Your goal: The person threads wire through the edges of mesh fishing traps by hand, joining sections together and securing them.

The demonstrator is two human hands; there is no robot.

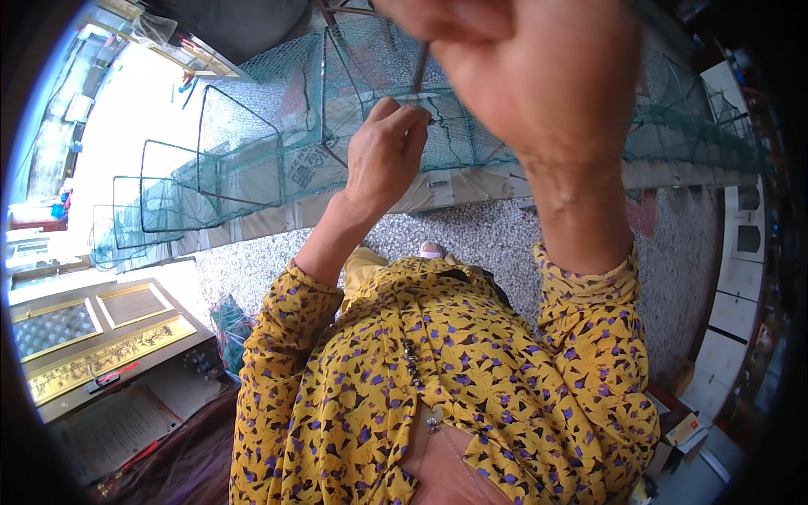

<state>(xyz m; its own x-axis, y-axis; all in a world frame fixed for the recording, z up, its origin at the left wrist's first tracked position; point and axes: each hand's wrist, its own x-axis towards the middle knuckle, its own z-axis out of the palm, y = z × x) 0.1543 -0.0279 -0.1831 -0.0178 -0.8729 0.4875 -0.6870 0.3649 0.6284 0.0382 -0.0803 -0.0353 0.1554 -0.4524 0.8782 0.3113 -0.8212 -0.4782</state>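
Note:
A long green net trap point(244, 156) on square dark metal frames stretches from left to right before me. My left hand point(385, 156) is closed in a pinch against the netting near the middle, and a small dark bit shows at its fingertips. Raised high and close, my right hand point(547, 76) is blurred, with its fingers curled. From under them a thin dark strip point(421, 67) points down toward my left hand. Its kind is unclear, and its upper end is hidden in the fingers.
Beneath the net runs a long low support with a pale cover point(316, 206). Speckled floor point(488, 227) lies on my side of it. At lower left stands a panelled wooden cabinet or door piece point(109, 337); white cabinets point(732, 311) line the right. An opened box point(686, 431) sits at lower right.

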